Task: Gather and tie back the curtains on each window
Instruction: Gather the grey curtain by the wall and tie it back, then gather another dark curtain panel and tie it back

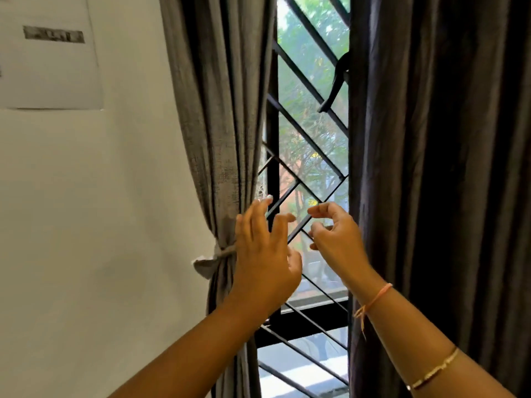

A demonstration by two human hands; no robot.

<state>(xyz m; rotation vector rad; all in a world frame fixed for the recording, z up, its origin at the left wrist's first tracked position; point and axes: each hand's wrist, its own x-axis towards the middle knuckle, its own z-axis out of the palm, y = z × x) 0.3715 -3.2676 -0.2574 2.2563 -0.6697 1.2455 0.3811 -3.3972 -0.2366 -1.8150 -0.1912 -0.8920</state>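
A grey left curtain (221, 116) hangs gathered against the wall, cinched by a fabric tieback (214, 258) at waist height. My left hand (264, 254) is raised beside it with fingers spread, its fingertips near the curtain's inner edge and holding nothing. My right hand (336, 237) hovers in the window gap with fingers loosely curled, empty, just left of the dark right curtain (436, 182), which hangs loose and untied.
Between the curtains shows the window (310, 133) with black diagonal bars and a black handle (336, 81). A white wall (100, 225) carries a paper sheet (48, 53) at upper left. Trees and a street lie outside.
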